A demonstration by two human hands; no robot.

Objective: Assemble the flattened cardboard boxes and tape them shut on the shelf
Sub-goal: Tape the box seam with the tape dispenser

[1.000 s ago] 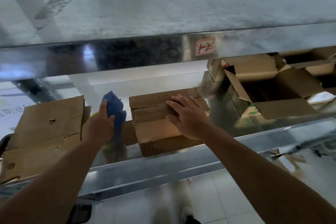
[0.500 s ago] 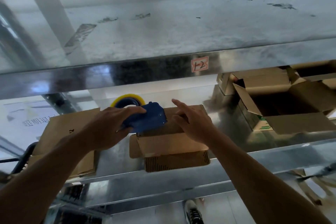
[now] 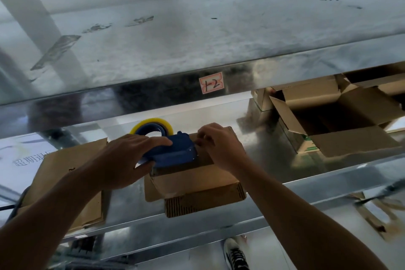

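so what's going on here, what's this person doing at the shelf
A person is taping up a small cardboard box on the metal shelf. Their left hand grips a blue tape dispenser held over the box's top. The right hand has curled fingers at the dispenser's mouth, probably working the tape end, though no tape shows there. Flattened cardboard lies to the left, and an open box sits to the right.

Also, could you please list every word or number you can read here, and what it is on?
"1-2", handwritten, perhaps "12": sticker on the upper shelf's front edge.
"超期退": white sheet at far left, the rest hidden by flattened cardboard.
Green print on the open box at right: too blurred to read.
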